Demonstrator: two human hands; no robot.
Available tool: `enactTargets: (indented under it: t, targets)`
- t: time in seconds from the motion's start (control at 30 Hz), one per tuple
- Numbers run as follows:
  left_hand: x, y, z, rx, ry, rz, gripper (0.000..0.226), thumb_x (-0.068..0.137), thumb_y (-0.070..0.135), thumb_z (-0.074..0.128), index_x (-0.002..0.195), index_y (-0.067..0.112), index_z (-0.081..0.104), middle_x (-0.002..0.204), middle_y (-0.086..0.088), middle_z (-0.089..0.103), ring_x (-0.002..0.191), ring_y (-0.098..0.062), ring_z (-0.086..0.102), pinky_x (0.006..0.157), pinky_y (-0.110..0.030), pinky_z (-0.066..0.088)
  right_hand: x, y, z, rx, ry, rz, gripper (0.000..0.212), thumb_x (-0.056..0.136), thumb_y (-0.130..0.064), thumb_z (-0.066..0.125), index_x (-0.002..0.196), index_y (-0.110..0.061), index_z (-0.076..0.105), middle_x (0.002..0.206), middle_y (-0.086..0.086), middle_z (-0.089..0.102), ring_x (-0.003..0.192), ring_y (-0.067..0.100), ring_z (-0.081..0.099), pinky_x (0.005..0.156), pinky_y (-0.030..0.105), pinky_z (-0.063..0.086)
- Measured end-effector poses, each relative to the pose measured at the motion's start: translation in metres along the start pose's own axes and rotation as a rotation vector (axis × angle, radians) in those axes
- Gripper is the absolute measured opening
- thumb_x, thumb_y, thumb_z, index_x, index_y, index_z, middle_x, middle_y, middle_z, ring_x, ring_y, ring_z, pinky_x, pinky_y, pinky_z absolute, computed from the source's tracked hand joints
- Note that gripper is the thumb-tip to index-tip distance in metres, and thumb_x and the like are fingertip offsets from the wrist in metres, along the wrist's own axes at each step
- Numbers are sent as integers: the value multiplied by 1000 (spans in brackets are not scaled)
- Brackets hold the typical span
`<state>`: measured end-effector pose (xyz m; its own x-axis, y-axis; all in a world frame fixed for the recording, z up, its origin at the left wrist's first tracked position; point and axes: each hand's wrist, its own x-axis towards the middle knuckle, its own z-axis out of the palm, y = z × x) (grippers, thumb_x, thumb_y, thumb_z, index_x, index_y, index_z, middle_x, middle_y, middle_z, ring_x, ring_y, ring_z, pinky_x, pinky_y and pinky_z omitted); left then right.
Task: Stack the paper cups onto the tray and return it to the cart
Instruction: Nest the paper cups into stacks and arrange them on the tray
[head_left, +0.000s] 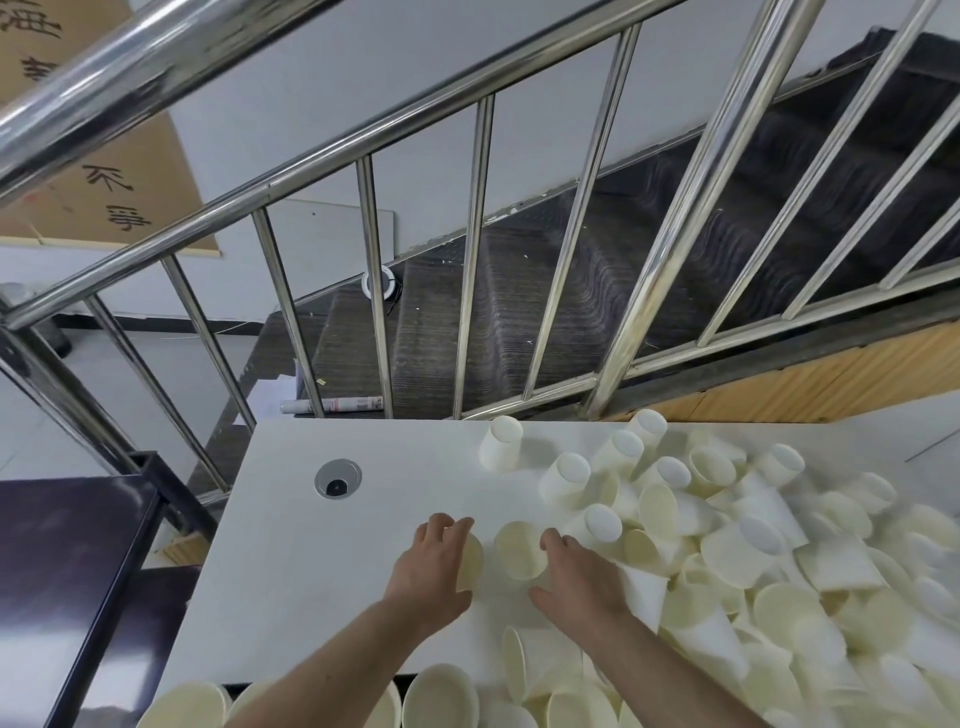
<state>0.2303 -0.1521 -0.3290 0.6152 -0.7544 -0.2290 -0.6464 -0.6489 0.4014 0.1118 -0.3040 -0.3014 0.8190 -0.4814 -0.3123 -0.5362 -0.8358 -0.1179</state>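
- Nearest to you, along the bottom edge of the view, a row of paper cups (440, 696) shows open mouths facing up; what they stand on is cut off from sight.
- Your two bare forearms reach forward over the white tabletop (322, 561) from that edge.
- Your left hand (434, 564) lies palm down with fingers curved over a cup on its side (471, 558); you touch it, but whether you really grip it cannot be told, since the hand hides most of it.
- Your right hand (574, 571) is spread and relaxed, thumb out toward the left, fingers resting at the rim of an open-mouthed cup (519, 548) that lies between both hands. It does not clearly close round anything.
- To the right of your hands, a loose heap of cups (779, 571) covers the tabletop, tipped and lying every way, some mouths up, some bottoms up.
- Farther along, one cup stands upside down (501, 444) apart from the heap, near the far edge.
- To the left on the tabletop, a round cable grommet (337, 480) is set into the surface.
- Left of the tabletop, a dark cart shelf (62, 561) sits lower down.
- Beyond the far edge, a steel stair railing (478, 249) slants across, with dark carpeted steps (675, 249) behind it.
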Motion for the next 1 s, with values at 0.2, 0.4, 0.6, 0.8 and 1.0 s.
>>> enactTargets:
  t: [0.2,0.4,0.6,0.8,1.0]
  targets:
    - [-2,2,-5,35,1,21,74,83,35,62,146,26,23,148,3,21,137,-19,24,93,-30,46,12,-9,1,92,-24,-107,86,83,-48,64,150,-24,16,154,-3,18,138,21,26,98,33,45]
    - [-9,4,-8,-4,40,18,69,83,26,59,145,26,28,143,5,29,132,-17,29,90,-28,47,16,-19,6,119,-56,-164,73,89,-19,60,150,-23,22,151,-7,25,133,23,32,101,35,45]
    - [-28,12,-25,-74,154,56,68,83,27,59,144,25,30,142,5,30,131,-17,31,88,-27,47,-8,-21,-7,215,63,-146,75,84,-20,62,149,-26,25,144,-7,26,130,19,33,94,32,49]
    - [-76,28,-48,-130,300,104,68,82,27,61,144,25,32,142,6,32,129,-17,34,87,-24,45,-58,-27,-25,272,171,-199,75,80,-18,62,147,-27,30,141,-6,25,129,19,33,90,30,49]
    - [-141,39,-55,-157,376,85,69,81,28,63,143,27,33,143,8,33,130,-16,34,93,-27,44,-115,-42,-37,299,222,-256,75,79,-19,63,146,-28,31,140,-6,25,129,18,33,88,32,50]
